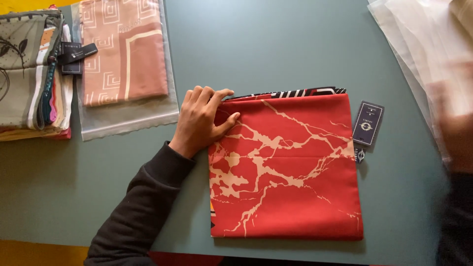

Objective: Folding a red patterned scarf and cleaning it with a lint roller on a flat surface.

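Note:
A folded red scarf (pixel 290 172) with pale crack-like lines lies on the grey-green table (pixel 276 44). My left hand (pixel 202 120) rests flat on its upper left corner, fingers apart and holding nothing. A dark blue hang tag (pixel 367 123) sticks out at the scarf's right edge. My right hand (pixel 456 125) is a blur at the right edge, over a stack of clear plastic bags (pixel 423 39); whether it grips a bag cannot be told.
A pink patterned scarf inside a clear bag (pixel 123 54) lies at the upper left. A pile of folded scarves (pixel 32 74) with dark tags sits at the far left edge. The table's front edge runs along the bottom.

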